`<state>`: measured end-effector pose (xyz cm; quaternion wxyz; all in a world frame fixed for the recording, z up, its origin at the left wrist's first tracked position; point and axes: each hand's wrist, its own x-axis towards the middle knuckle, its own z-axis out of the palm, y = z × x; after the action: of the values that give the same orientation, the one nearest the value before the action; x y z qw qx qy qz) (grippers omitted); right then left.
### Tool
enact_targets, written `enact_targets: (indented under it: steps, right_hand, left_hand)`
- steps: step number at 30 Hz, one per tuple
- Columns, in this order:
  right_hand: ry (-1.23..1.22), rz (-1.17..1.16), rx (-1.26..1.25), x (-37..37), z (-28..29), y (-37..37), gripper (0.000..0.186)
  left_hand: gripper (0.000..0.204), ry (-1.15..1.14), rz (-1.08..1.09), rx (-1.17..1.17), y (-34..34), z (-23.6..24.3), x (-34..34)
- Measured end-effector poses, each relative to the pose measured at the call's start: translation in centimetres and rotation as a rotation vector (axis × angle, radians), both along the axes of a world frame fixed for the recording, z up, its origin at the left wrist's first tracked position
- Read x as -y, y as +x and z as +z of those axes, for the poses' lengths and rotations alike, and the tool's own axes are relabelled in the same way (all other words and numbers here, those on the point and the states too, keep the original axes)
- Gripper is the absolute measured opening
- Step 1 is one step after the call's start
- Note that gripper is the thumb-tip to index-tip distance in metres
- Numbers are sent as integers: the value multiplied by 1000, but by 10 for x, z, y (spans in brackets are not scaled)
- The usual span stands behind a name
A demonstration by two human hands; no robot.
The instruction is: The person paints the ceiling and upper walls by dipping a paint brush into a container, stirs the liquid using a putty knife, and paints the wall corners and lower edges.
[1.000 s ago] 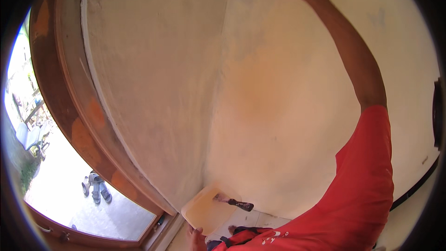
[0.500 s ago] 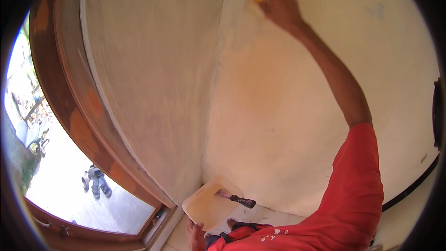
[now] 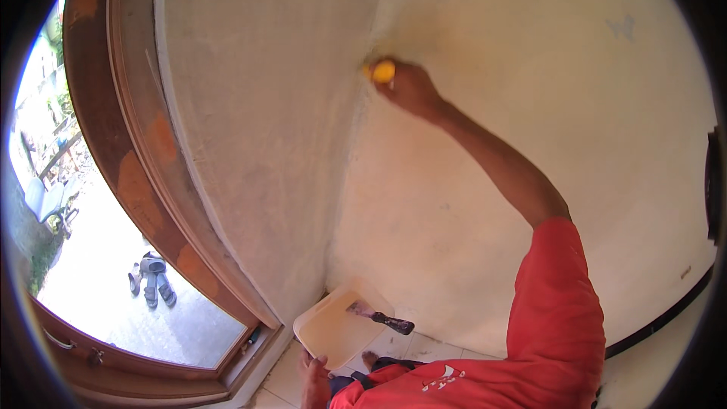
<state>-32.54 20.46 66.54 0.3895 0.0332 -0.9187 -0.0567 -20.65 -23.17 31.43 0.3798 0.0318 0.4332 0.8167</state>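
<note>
Raised against the plastered wall at the corner, my right hand (image 3: 409,87) grips a yellow tool (image 3: 384,71); only its round yellow end shows clearly, the rest is hidden or blurred. Low in the view, my left hand (image 3: 314,375) is closed on the edge of a shallow, pale plastic tray (image 3: 322,326). A putty knife (image 3: 379,318) with a dark handle and smeared blade lies on that tray, its handle sticking out past the right edge.
Two plastered walls (image 3: 500,167) meet in a corner. An open doorway with a patched wooden frame (image 3: 136,189) is on the left, sandals (image 3: 155,280) on the concrete outside. Below are white floor tiles (image 3: 424,348) and my bare foot; a dark curved strip (image 3: 655,322) runs at lower right.
My right hand has swept down and leftward from the top of the view to the wall corner, with the yellow tool. My left hand and the tray have barely shifted.
</note>
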Motion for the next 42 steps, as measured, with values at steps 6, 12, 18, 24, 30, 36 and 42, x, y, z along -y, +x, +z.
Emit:
enact_targets:
  steps: [6, 12, 18, 24, 30, 36, 42]
  right_hand:
    - [600, -296, -369, -2, 105, -24, 24]
    - [1014, -345, -77, -16, 27, -12, 20]
    - [502, -91, 296, 5, -47, -16, 14]
    - [381, -379, -156, 2, 130, -16, 22]
    - [915, -357, -165, 7, 95, -7, 19]
    - [735, -247, 384, 29, -95, 48, 19]
    - [-668, 15, 227, 104, -67, 102, 25]
  left_hand:
    - [78, -53, -2, -21, 2, -23, 6]
    - [80, -39, 11, 12, 3, -26, 7]
    - [81, 14, 10, -2, 0, -7, 5]
    - [80, 27, -13, 52, -6, -7, 0]
    - [77, 40, -51, -23, -4, -11, 1]
    - [73, 25, -49, -42, 1, -7, 11]
    - [65, -156, -50, -122, -8, -25, 20]
